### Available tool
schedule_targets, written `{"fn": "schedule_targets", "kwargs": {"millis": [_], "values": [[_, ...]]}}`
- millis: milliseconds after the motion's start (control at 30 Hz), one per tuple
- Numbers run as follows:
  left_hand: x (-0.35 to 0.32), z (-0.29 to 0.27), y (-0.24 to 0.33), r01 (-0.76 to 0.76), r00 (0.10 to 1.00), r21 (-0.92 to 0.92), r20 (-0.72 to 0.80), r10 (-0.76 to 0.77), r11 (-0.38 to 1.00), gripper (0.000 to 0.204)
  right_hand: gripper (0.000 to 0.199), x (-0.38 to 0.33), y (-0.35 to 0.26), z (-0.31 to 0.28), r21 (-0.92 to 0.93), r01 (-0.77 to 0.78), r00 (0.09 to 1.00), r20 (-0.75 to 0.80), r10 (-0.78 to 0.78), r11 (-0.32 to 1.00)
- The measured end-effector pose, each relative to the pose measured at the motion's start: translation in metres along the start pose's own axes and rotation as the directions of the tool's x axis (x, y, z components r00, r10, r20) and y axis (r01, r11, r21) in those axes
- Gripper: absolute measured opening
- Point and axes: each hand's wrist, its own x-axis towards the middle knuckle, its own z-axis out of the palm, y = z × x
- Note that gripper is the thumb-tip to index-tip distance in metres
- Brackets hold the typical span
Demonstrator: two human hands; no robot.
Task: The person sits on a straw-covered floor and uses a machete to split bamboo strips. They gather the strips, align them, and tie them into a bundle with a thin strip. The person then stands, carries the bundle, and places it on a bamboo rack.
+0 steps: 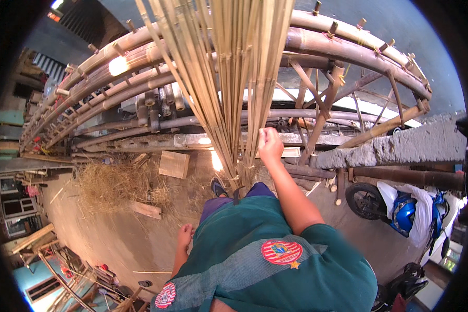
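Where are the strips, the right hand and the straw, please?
Strips (230, 78): head view, middle of the tall bundle.
Right hand (270, 146): head view, middle of the hand.
Straw (108, 183): head view, middle of the loose heap.

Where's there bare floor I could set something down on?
Bare floor shows between the straw heap and the lower-left clutter, and between your right elbow and the motorcycle. Ahead is crowded with bamboo strips and poles.

We are holding our right hand (271, 146) forward, clenched, and letting our left hand (185, 236) hang low, half-curled.
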Motion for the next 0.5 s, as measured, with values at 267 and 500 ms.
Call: {"fn": "schedule_targets", "kwargs": {"millis": [267,500], "values": [[-0.014,0.007,0.024,0.025,1.0,0.114,-0.011,-0.024,0.993,0.032,0.019,0.001,-0.035,0.054,-0.164,0.367,0.888,0.354,-0.292,0.916],[-0.004,0.004,0.002,0.05,0.998,-0.125,-0.019,-0.053,0.991,0.033,0.02,-0.005,-0.06,0.072,-0.084,0.223,0.905,0.387,-0.174,0.971]]}}
